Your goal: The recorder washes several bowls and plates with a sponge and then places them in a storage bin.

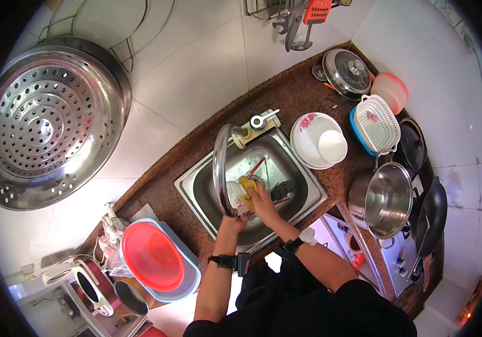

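Note:
Over the stainless steel sink (207,198), my left hand (239,222) grips a white bowl (234,193) with a printed pattern. My right hand (262,204) presses a yellow sponge or cloth (248,187) against the bowl. The clear curved spout (219,168) of the faucet passes in front of the bowl and hides part of it. On the basin floor lie a red-handled utensil (257,167) and a dark mesh-like scrubber or utensil head (281,191). Suds or water wet the basin around them.
White plates (304,139) with a white bowl (332,146) stand right of the sink. Beyond are a white basket (378,122), a steel pot (388,200) and a black wok (430,219). Red and blue basins (152,257) sit at left. A large steel steamer (55,122) hangs upper left.

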Demonstrator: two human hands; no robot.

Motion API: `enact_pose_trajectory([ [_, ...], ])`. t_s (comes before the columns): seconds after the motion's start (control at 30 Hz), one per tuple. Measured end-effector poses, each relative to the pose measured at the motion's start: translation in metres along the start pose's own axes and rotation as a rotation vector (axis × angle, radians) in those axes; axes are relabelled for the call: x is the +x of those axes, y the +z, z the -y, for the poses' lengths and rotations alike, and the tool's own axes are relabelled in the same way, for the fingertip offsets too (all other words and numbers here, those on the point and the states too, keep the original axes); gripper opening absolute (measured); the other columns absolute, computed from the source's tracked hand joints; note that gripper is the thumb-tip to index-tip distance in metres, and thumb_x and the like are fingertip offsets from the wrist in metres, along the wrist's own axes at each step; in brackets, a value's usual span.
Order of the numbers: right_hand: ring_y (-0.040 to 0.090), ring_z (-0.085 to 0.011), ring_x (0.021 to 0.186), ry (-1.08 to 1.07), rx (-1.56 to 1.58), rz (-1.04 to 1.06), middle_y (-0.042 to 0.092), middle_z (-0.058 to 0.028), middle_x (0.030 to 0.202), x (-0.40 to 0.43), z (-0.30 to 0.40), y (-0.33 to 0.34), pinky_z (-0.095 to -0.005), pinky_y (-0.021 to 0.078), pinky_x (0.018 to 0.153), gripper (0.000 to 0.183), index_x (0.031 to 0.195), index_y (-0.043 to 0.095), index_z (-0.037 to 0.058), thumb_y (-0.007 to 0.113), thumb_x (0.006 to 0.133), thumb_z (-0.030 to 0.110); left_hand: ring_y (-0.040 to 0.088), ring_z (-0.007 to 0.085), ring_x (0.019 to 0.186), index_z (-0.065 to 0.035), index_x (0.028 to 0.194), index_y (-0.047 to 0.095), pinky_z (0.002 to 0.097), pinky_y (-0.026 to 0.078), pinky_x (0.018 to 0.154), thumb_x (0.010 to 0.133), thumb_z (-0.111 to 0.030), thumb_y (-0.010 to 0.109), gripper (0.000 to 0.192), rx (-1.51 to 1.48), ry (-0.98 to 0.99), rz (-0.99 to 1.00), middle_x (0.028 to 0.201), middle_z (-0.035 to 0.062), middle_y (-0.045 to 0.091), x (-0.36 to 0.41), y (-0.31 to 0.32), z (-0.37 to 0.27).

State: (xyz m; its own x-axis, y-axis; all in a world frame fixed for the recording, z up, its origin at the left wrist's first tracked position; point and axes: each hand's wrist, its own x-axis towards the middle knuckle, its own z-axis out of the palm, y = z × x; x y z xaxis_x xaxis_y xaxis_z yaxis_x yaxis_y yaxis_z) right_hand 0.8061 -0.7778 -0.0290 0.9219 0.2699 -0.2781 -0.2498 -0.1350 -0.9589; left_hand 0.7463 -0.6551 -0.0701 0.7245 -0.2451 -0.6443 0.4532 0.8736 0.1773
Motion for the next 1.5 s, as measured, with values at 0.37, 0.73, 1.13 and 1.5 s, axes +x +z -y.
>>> enact_pose_trajectory([
  [0.37,0.056,-0.0272,0.104,-0.264,-0.081,0.128,0.054,-0.0208,0.113,-0.034,0.051,-0.001,-0.0314,0.0418,0.087,0.035,0.12,0.042,-0.0012,0.049,0.088,0.013,0.06,0.0211,0.088,-0.0124,0.109,0.057,0.0375,0.05,0.078,0.084,-0.053,0.046,0.049,-0.181,0.09,-0.195,0.097,0.0048,0.062,-0.001,0.005,-0.005],
  [0.73,0.06,-0.0176,0.084,0.315,0.314,0.501,0.06,-0.0085,0.099,0.053,0.041,-0.018,-0.03,0.0489,0.071,0.03,0.11,0.052,0.0034,0.051,0.087,0.023,0.053,0.0074,0.061,-0.0111,0.103,0.053,0.0202,0.037,0.043,0.081,-0.02,0.061,0.026,0.41,0.032,-0.102,0.084,-0.0018,0.058,-0.035,0.022,-0.003],
  [1.13,0.056,-0.0171,0.093,0.697,1.109,-0.039,0.058,-0.0038,0.105,-0.027,-0.011,0.021,-0.0325,0.0453,0.082,0.032,0.111,0.052,0.0126,0.031,0.096,0.032,0.054,0.0179,0.091,-0.0003,0.114,0.047,0.0304,0.045,0.079,0.078,-0.016,0.066,0.043,0.289,0.799,-0.423,0.104,0.009,0.054,0.005,0.037,0.022],
  [1.5,0.05,-0.0159,0.092,0.161,0.372,-0.18,0.051,-0.0096,0.101,-0.018,0.017,-0.002,-0.0305,0.0415,0.082,0.028,0.114,0.043,0.0022,0.043,0.093,0.02,0.05,0.0154,0.082,0.0026,0.116,0.045,0.0266,0.042,0.073,0.066,0.008,0.05,0.051,1.068,1.05,-0.563,0.093,0.0064,0.051,-0.014,0.018,0.013],
])
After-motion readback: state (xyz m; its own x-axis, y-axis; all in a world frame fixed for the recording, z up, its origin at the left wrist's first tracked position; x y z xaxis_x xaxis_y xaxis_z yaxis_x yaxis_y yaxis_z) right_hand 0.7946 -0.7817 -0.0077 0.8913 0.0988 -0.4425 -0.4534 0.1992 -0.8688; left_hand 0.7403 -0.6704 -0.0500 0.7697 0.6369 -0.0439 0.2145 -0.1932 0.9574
